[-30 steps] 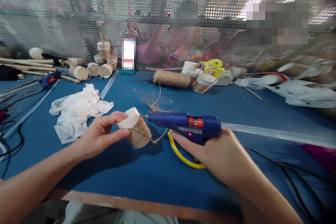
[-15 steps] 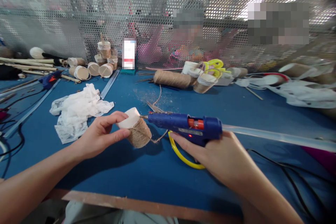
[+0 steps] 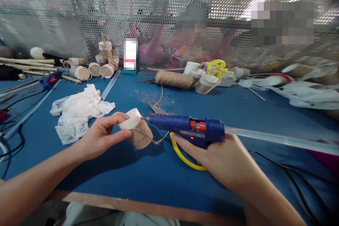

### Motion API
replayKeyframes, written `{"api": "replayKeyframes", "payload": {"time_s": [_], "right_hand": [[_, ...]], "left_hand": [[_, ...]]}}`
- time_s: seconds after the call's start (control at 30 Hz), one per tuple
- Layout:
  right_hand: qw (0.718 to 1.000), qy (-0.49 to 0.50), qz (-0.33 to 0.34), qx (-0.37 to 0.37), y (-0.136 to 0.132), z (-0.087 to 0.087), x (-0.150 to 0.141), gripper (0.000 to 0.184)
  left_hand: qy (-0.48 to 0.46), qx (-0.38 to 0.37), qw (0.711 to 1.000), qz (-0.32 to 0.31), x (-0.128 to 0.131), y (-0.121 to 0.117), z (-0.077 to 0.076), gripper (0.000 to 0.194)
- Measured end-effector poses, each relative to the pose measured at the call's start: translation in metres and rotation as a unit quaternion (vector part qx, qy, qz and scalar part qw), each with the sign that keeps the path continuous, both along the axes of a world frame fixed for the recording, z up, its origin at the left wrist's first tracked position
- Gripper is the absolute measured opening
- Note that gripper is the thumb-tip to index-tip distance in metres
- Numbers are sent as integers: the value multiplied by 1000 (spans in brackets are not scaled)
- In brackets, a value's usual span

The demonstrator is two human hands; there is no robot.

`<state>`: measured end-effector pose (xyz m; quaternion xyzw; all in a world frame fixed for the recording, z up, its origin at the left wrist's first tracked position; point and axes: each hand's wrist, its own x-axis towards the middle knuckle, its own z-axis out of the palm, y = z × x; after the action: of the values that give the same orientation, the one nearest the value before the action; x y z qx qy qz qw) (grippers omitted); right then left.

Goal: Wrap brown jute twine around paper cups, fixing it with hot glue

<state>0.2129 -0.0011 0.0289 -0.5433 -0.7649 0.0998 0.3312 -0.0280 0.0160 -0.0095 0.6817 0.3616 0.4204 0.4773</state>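
Thumb and fingers of my left hand (image 3: 108, 134) pinch the white rim of a small paper cup (image 3: 141, 134) whose lower part is wrapped in jute twine. The cup is tilted above the table, and a loose twine end (image 3: 160, 142) trails from it to the right. My right hand (image 3: 217, 159) grips a blue hot glue gun (image 3: 182, 127) with its red light on. Its nozzle is at the cup's white edge; I cannot tell whether they touch. A clear glue stick (image 3: 275, 141) sticks out of its back. Under the gun lie scissors (image 3: 185, 157) with yellow handles, partly hidden.
A crumpled white plastic bag (image 3: 79, 111) lies left of the cup. Behind are a twine spool (image 3: 173, 79), several wrapped cups (image 3: 106, 60) and a phone (image 3: 130, 54) on a stand. Another glue gun (image 3: 50, 80) lies at left; black cables (image 3: 291, 176) run at right.
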Motion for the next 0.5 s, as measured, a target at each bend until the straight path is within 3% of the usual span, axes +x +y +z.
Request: {"api": "replayKeyframes", "payload": {"time_s": [0.23,0.5], "right_hand": [[996,55,33,-56,-3,8,-6,16],[994,42,43,-87,-4,8,-7,15]], "left_hand": [[8,3,1000,2,1,1,2,10],[23,4,1000,12,1,2,2,12]]}}
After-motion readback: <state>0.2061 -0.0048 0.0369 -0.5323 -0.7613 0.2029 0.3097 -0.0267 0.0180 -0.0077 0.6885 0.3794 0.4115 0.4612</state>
